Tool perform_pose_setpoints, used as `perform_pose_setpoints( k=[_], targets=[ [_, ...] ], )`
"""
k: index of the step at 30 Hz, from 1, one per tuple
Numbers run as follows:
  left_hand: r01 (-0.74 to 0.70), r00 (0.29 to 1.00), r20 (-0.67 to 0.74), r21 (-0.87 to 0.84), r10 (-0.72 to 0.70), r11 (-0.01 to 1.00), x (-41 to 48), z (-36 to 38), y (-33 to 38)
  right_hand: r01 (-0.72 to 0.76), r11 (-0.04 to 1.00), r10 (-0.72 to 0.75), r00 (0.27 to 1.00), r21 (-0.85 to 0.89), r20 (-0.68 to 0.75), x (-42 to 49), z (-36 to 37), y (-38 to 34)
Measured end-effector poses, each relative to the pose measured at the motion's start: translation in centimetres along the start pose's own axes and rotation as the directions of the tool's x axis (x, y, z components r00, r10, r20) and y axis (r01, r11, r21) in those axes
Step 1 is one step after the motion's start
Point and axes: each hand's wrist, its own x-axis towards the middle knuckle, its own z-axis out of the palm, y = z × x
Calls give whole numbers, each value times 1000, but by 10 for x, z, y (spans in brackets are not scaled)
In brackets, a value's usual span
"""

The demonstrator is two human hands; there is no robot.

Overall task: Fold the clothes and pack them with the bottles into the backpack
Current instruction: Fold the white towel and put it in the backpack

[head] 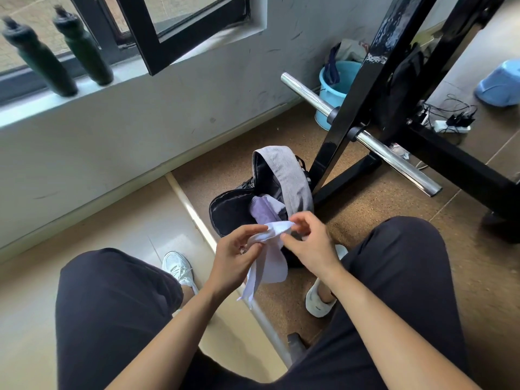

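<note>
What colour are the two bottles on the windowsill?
Dark green bottles with black caps, shown in the head view.

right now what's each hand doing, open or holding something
Left hand: grips the white garment, fingers curled round it.
Right hand: pinches the top edge of the same garment.

The person wears loose black trousers of plain matte cloth that cover both thighs and knees. The left shoe is a white lace-up trainer with a mesh upper; the right shoe is also white, with a rounded toe and a small dark mark near its tip. Both forearms are bare down to the left hand and the right hand.
</note>
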Motion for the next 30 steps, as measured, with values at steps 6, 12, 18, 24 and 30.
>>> perform_pose_setpoints(
  k=[6, 12, 18, 24, 30],
  targets=[
    [-52, 991, 123, 21, 49, 998, -2, -9, 12, 228, 973, -199, 911, -39, 361, -5, -1, -7],
    [-51, 998, 29, 5, 51, 999, -2, -10, 5, 217, 974, -228, 910, 70, 346, -8, 3, -11],
    [-184, 983, 8, 103, 185, 977, -2, -8, -1, 255, 965, -259, 920, 54, 294, -8, 3, -10],
    [-345, 933, -31, 212, 359, 914, -1, -5, -2, 247, 965, -263, 917, 91, 301, -8, 1, -11],
    [-329, 938, -41, 198, 343, 923, -1, -6, -3, 145, 972, -199, 926, 185, 321, -7, 3, -9]
  ],
)
